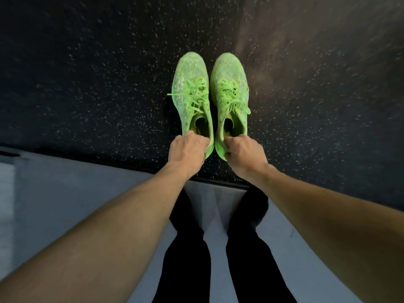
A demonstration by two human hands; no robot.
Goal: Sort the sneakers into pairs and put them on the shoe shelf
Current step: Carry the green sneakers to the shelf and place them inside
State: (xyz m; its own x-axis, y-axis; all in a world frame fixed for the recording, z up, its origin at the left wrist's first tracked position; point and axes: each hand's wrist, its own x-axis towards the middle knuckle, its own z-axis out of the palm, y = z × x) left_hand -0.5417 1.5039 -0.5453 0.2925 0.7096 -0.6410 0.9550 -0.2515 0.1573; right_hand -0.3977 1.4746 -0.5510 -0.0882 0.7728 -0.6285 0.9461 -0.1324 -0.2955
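Two neon green sneakers lie side by side with their toes pointing away from me, over a black speckled floor. My left hand (pixel 187 147) is closed on the heel of the left green sneaker (pixel 192 92). My right hand (pixel 244 153) grips the heel of the right green sneaker (pixel 230 90). Both have green laces and open collars. I cannot tell whether the soles rest on the floor or hang just above it. No shoe shelf is in view.
The black speckled floor (pixel 87 84) fills the upper half. A dark edge strip (pixel 122 166) separates it from a pale grey floor (pixel 65 193) below. My legs in black trousers (pixel 185 259) stand on the grey part.
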